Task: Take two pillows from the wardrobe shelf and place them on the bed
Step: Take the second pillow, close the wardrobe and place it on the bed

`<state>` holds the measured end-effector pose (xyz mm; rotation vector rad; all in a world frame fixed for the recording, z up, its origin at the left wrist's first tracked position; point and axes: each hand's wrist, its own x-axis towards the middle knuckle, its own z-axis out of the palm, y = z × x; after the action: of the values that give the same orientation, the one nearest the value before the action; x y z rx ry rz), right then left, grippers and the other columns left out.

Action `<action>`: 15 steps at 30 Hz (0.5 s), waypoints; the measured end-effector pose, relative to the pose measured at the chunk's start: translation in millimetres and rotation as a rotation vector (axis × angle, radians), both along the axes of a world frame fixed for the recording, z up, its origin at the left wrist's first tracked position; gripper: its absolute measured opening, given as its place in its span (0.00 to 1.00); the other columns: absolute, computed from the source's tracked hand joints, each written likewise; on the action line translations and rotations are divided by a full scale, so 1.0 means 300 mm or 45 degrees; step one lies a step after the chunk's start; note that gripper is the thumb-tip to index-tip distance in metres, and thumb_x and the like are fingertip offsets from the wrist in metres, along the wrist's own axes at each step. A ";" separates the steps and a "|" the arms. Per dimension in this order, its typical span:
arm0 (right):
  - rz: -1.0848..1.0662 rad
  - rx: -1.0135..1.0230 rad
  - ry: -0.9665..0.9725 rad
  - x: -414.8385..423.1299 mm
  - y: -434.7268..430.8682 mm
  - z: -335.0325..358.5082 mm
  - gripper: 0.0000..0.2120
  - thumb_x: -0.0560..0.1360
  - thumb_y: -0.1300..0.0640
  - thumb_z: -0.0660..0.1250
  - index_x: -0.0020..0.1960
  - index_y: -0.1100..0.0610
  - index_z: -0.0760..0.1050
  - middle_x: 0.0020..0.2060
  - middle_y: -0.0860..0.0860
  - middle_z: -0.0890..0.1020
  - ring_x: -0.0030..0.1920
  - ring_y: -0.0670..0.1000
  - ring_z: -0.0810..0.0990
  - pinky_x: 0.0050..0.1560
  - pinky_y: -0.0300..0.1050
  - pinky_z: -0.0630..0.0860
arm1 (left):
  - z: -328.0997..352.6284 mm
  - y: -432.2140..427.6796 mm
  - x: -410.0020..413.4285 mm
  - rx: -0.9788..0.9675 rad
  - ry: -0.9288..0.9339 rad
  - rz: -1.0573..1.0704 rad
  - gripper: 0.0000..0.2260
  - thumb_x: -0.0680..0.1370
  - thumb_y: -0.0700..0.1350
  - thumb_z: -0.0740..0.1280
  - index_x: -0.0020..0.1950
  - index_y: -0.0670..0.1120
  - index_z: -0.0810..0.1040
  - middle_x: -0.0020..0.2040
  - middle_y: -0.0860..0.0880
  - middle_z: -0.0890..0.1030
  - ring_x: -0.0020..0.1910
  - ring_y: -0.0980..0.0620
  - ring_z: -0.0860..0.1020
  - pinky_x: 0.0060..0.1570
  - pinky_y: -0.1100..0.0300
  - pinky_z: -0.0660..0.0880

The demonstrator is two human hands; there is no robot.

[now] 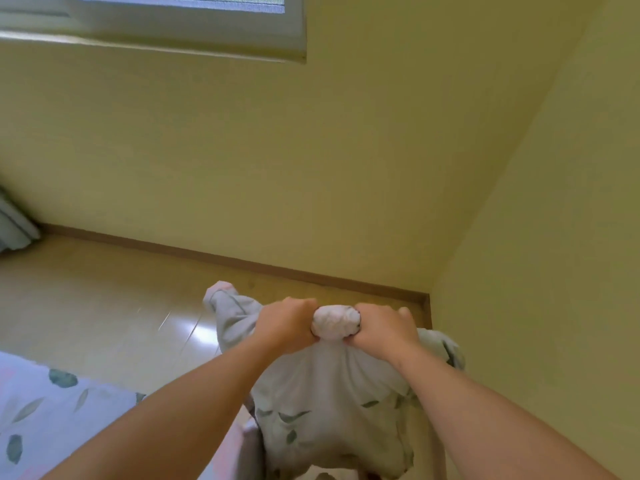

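Observation:
A pillow [332, 400] in a pale cover with green leaf print hangs in front of me, above the floor. Both fists bunch its top edge into a white knob between them. My left hand [287, 323] grips the left side of that bunch. My right hand [384, 330] grips the right side. One corner of the pillow sticks up to the left, past my left hand. The bed [52, 410], covered in a light leaf-patterned sheet, fills the lower left corner. Only one pillow is in view, and no wardrobe is in view.
A glossy wooden floor [121, 299] runs to a brown skirting board [277, 265]. Yellow walls meet in a corner on the right [485, 202]. A window [180, 15] is at the top left. A grey object [15, 226] leans at the left edge.

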<state>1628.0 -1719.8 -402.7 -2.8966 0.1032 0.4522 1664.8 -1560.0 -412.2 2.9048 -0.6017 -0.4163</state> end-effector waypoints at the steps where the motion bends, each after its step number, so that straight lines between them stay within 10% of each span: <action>1: 0.015 0.006 0.002 0.074 -0.020 -0.006 0.10 0.72 0.46 0.61 0.50 0.48 0.73 0.50 0.49 0.82 0.52 0.54 0.79 0.49 0.49 0.61 | 0.001 -0.018 0.065 -0.003 0.008 0.020 0.13 0.72 0.53 0.66 0.53 0.48 0.73 0.52 0.46 0.81 0.52 0.43 0.79 0.43 0.55 0.72; 15: 0.364 0.013 0.065 0.912 -0.179 -0.050 0.12 0.73 0.47 0.61 0.53 0.49 0.74 0.52 0.51 0.83 0.55 0.56 0.79 0.56 0.50 0.65 | -0.019 -0.168 0.749 -0.013 0.110 0.347 0.13 0.74 0.53 0.65 0.52 0.47 0.73 0.51 0.46 0.81 0.50 0.43 0.79 0.41 0.56 0.69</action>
<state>1901.7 -1773.6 -417.8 -2.8998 -0.3083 0.5711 1889.5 -1610.5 -418.0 2.8833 -0.1900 -0.4953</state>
